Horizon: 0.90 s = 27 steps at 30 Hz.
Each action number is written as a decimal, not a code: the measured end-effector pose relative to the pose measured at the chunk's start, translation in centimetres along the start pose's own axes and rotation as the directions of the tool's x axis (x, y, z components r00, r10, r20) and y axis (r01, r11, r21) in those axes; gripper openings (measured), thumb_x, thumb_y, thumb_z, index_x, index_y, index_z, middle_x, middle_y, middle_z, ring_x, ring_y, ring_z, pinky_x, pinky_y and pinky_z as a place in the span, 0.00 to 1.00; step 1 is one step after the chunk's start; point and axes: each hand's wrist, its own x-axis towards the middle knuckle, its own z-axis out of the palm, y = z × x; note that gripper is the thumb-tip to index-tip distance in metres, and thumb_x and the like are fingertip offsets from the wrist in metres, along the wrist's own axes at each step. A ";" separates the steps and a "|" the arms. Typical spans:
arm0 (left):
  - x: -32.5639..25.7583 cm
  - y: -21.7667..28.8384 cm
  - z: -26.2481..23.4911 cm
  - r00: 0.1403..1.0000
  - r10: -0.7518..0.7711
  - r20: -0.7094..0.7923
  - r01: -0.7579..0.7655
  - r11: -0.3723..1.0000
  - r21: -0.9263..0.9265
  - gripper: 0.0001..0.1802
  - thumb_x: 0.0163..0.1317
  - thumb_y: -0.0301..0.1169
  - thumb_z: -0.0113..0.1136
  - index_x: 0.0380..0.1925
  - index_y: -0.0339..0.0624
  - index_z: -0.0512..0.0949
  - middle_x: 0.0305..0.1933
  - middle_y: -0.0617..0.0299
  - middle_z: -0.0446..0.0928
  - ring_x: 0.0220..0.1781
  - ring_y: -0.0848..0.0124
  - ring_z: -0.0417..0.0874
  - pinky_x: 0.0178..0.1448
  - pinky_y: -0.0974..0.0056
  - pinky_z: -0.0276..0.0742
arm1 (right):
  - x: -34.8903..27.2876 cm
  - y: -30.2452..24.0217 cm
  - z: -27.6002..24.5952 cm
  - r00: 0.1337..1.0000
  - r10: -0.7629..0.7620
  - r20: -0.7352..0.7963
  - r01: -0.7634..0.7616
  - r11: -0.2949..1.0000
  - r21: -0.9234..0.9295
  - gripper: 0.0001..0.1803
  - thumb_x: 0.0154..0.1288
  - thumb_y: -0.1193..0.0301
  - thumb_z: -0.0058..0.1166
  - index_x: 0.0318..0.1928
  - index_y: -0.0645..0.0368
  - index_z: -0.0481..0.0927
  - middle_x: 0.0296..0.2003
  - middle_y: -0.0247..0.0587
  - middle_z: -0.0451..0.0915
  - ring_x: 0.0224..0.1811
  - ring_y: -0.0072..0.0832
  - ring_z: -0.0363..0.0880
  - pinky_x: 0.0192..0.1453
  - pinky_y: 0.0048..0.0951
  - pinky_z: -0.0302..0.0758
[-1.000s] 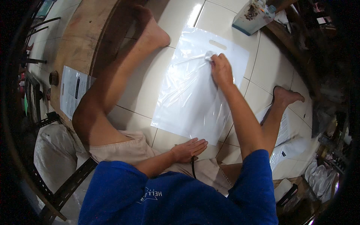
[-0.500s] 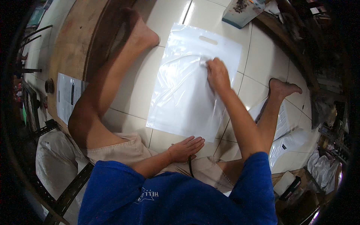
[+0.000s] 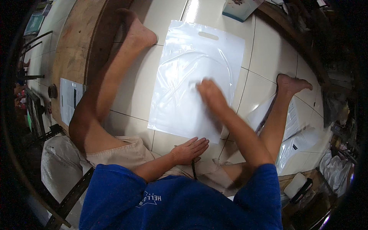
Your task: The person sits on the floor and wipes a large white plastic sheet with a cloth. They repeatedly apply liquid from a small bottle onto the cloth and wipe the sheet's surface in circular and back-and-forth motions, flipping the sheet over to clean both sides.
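A white plastic bag (image 3: 172, 103) with a cut-out handle lies flat on the tiled floor between my legs, its glossy surface creased on the left and upper parts. My right hand (image 3: 212, 96), slightly blurred, is closed on a small white wad (image 3: 194, 85) over the middle of the bag. Whether the wad is cloth or paper I cannot make out. At the bag's near edge my left hand (image 3: 190, 150) lies flat, fingers stretched out together, with the fingertips by the bag's lower border.
A wooden bench (image 3: 73, 50) runs along the left, with a printed plastic bag (image 3: 69, 100) on it. More printed bags (image 3: 294, 147) lie by my right leg. A pale box (image 3: 241, 9) stands at the far right, and crumpled clear plastic (image 3: 334, 171) lies at the lower right.
My right hand has moved nearer and to the left across the bag with the white wad. My left hand stays at the near edge. The view has shifted slightly.
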 end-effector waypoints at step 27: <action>-0.4 -0.9 -2.5 0.997 -0.027 -0.070 0.006 0.959 -0.282 0.35 0.62 0.41 0.57 0.67 0.35 0.63 0.74 0.47 0.58 0.79 0.55 0.52 0.80 0.46 0.43 | 8.4 3.0 -1.8 0.959 0.228 -0.167 -0.222 0.973 0.057 0.07 0.61 0.78 0.55 0.41 0.63 0.79 0.36 0.51 0.75 0.42 0.49 0.76 0.49 0.44 0.72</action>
